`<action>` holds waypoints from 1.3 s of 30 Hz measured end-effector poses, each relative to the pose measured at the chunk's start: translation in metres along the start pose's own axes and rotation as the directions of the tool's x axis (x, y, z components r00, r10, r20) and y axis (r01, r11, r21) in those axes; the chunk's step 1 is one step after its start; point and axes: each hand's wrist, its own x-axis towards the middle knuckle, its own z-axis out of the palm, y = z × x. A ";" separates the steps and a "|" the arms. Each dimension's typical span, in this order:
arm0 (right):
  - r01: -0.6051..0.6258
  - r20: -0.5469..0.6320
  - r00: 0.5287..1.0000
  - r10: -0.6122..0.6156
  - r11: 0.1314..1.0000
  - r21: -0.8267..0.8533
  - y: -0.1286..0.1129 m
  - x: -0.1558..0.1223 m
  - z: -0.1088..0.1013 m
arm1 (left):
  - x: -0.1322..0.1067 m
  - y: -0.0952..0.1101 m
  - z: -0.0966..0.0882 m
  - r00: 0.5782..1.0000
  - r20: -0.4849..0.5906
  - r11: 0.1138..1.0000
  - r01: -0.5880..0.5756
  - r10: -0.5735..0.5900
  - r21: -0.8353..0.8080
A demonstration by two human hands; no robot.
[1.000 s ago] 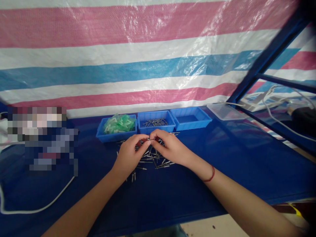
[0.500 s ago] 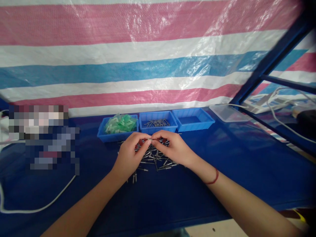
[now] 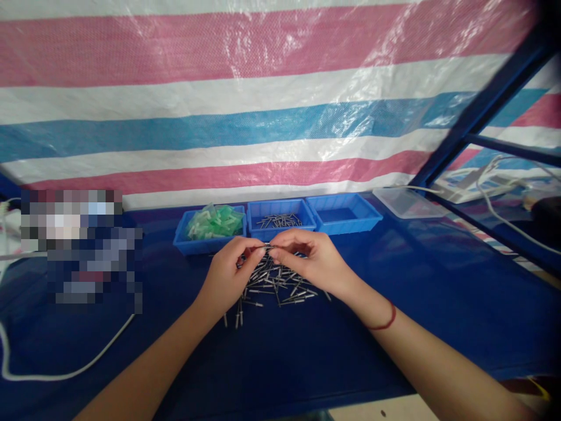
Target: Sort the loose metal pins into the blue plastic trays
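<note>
My left hand (image 3: 228, 268) is closed in a pinch, thumb against forefinger, on one end of a small metal pop rivet (image 3: 267, 245). The fingertips of my right hand (image 3: 313, 257) pinch its other side, so both hands meet at it; most of it is hidden by the fingers. Below them, on the blue table, lies a loose pile of silver pop rivets (image 3: 280, 285), partly covered by my hands. Just behind, a blue bin (image 3: 280, 207) contains more rivets.
A blue bin (image 3: 186, 247) at the left holds green and clear plastic packets (image 3: 214, 221). To the right stands another blue bin (image 3: 344, 219), beside a clear plastic lid or tray (image 3: 409, 203). A white cable (image 3: 79, 371) runs along the left; a blue metal frame (image 3: 482, 123) rises at the right.
My right hand has shifted slightly right and its fingers have opened a little around the grip. The left hand stays almost in place, and the metal piece between the fingertips shows more.
</note>
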 end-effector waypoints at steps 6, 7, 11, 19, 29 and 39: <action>0.089 -0.289 0.941 -0.175 0.954 -0.286 0.016 0.017 -0.021 | 0.003 0.000 -0.004 0.998 -0.059 0.996 0.027 -0.022 0.089; 0.069 -0.292 0.938 -0.189 0.924 -0.377 0.020 0.020 -0.027 | 0.003 0.000 -0.006 0.998 -0.065 0.994 0.024 -0.017 0.109; 0.085 -0.166 0.951 -0.260 0.739 -0.669 0.029 0.022 -0.041 | 0.007 0.000 -0.016 0.994 -0.109 0.984 0.016 0.003 0.175; 0.383 0.286 0.921 -0.264 0.743 -0.548 0.009 0.001 -0.005 | 0.012 -0.002 -0.038 0.980 -0.192 0.968 0.005 0.045 0.252; 0.509 0.549 0.815 -0.185 0.682 -0.526 0.011 -0.009 0.020 | 0.009 0.005 -0.041 0.980 -0.186 0.953 -0.016 0.075 0.302; 0.450 0.498 0.854 -0.149 0.691 -0.566 0.009 -0.008 0.007 | 0.008 0.003 -0.038 0.979 -0.176 0.955 -0.051 0.105 0.291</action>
